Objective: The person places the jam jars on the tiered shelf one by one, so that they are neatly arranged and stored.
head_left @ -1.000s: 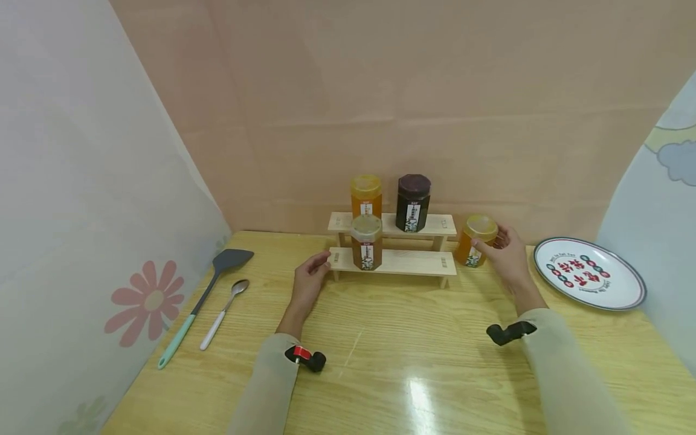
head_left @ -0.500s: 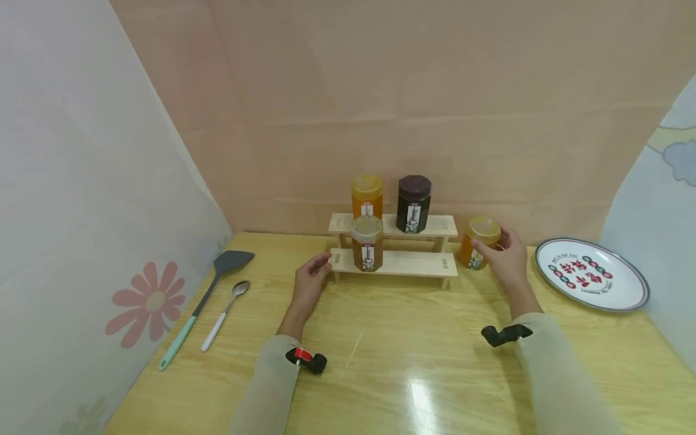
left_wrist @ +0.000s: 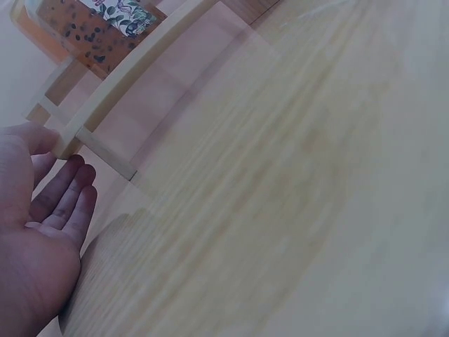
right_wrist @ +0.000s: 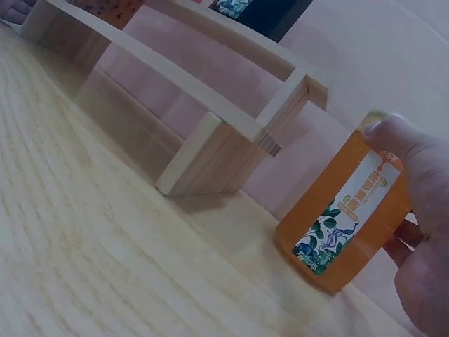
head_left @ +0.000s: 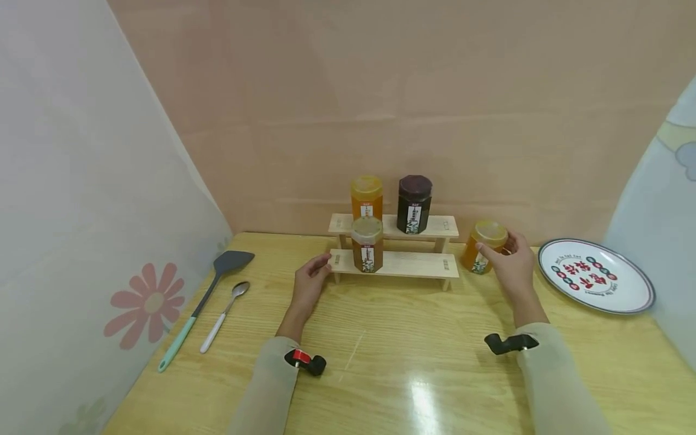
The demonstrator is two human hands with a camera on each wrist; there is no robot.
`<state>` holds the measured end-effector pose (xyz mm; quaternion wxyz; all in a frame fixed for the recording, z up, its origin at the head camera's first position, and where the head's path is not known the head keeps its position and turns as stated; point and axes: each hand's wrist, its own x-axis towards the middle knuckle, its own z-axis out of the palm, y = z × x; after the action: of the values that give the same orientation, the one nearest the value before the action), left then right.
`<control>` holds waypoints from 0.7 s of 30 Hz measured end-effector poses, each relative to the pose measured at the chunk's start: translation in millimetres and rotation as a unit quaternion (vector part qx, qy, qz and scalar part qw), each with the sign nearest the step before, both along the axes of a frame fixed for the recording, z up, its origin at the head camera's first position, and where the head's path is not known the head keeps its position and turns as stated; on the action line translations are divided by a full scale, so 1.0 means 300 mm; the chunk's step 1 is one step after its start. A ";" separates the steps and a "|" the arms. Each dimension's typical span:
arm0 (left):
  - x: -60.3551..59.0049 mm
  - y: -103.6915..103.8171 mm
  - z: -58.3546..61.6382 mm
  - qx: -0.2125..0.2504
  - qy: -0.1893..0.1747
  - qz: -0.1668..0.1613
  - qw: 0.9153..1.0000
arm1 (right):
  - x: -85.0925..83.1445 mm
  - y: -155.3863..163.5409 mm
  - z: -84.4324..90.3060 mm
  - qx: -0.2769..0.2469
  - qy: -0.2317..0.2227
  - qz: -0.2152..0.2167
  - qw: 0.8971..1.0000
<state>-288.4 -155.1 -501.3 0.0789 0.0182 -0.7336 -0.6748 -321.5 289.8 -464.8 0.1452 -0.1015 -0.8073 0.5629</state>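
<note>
An orange jar (head_left: 484, 246) (right_wrist: 344, 225) with a yellow lid stands on the wooden table (head_left: 402, 344), just right of a two-step wooden rack (head_left: 408, 264) (right_wrist: 210, 151). My right hand (head_left: 502, 251) (right_wrist: 421, 210) grips this jar from the right, thumb on its upper front. My left hand (head_left: 321, 266) (left_wrist: 49, 168) rests at the left end of the rack's (left_wrist: 161, 77) lower step, thumb touching it and fingers loosely straight. The lower step carries an amber jar (head_left: 367, 243) (left_wrist: 91, 28). On the upper step stand an orange jar (head_left: 366, 196) and a dark jar (head_left: 414, 203).
A grey spatula (head_left: 217, 284) with a mint handle and a metal spoon (head_left: 224, 314) lie at the left. A patterned white plate (head_left: 595, 275) sits at the far right. Cloth-covered panels close in the left, back and right sides.
Hardly anything: the view has drifted a little. The right hand stays round the orange jar beside the rack, and the left hand stays at the rack's left end.
</note>
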 end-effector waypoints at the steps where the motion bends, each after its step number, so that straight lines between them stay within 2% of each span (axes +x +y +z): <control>1: 0.001 -0.001 0.000 0.002 0.000 -0.003 1.000 | 0.005 -0.001 0.012 0.004 0.000 0.000 1.000; 6: 0.003 -0.009 -0.001 0.002 0.001 -0.012 1.000 | 0.042 -0.006 0.076 0.001 0.015 0.010 1.000; 11: 0.000 -0.014 -0.003 0.002 0.006 -0.009 1.000 | 0.076 -0.011 0.136 -0.010 0.040 0.037 0.998; 18: -0.002 -0.013 -0.002 0.004 0.008 -0.013 1.000 | 0.124 -0.030 0.206 -0.075 0.085 0.087 0.990; 21: -0.003 -0.011 -0.002 0.008 0.014 -0.015 1.000 | 0.139 -0.049 0.224 -0.055 0.091 0.096 0.990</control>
<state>-289.4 -158.3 -501.9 0.0787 -0.0017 -0.7273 -0.6818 -279.9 275.0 -397.5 0.1571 0.0201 -0.7646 0.6247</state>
